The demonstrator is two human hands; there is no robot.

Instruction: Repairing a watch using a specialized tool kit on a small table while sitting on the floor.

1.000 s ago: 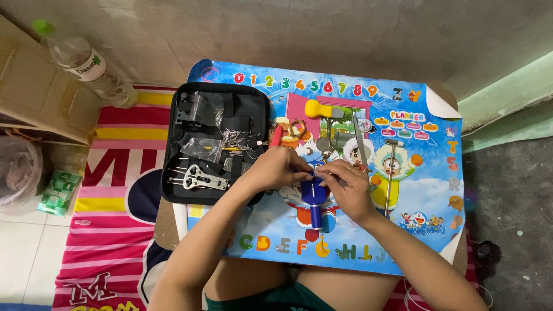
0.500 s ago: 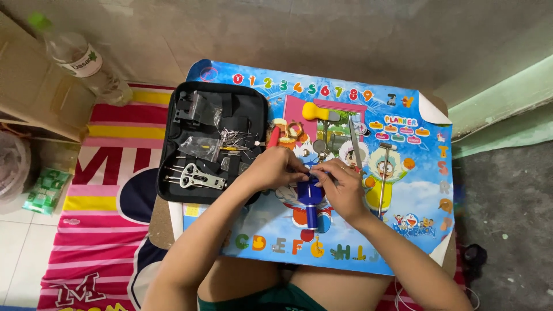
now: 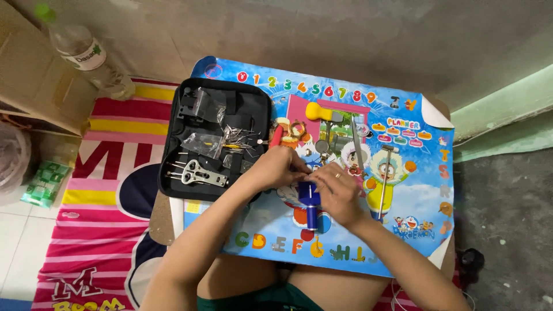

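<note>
While a small part, too small to identify, was worked at its top, the blue block-shaped plastic tool (image 3: 309, 201) was steadied on the desk (image 3: 403, 242) between the left hand (image 3: 279, 167) and right hand (image 3: 337, 193), both pinched close together; an open black zip case (image 3: 216, 138) lay just beyond the left hand, within reach.

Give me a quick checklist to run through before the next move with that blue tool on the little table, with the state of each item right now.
1. Both hands on the work: left hand and right hand meet at the blue tool. Ok.
2. Blue tool resting on the poster-covered table, not hanging over an edge. Ok.
3. Small part under the fingertips visible: hidden by the hands. Cannot tell.
4. Black tool case open beside the left hand, tools showing. Ok.
5. Small hammer lies right of the right hand, apart from it. Ok.
6. Plastic bottle lies off the table. Ok.
</note>
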